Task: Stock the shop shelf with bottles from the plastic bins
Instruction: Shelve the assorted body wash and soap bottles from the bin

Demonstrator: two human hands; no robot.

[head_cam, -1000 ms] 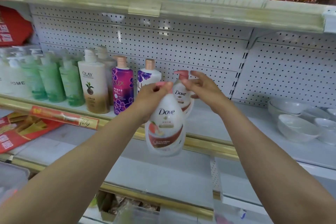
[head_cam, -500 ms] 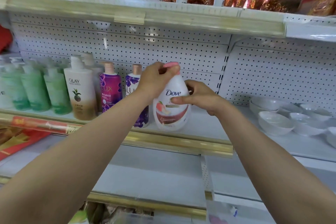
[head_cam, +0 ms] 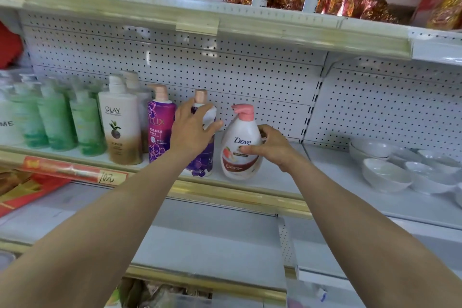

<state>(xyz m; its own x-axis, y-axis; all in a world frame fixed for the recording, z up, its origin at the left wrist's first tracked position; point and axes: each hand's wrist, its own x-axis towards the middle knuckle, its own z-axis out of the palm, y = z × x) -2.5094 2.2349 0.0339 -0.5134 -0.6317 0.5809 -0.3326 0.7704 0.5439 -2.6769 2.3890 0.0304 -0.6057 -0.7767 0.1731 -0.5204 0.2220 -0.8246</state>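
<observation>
Dove bottle (head_cam: 240, 147): upright on the shelf (head_cam: 325, 175)
right hand (head_cam: 272, 150): curled round its side, thumb across the front
left hand (head_cam: 192, 132): gripping the purple-flower bottle (head_cam: 202, 165) just beside

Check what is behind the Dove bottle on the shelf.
Only the white pegboard panel shows above the Dove bottle. The right hand grips its side, fingers curling behind; the spot directly behind it is covered.
</observation>
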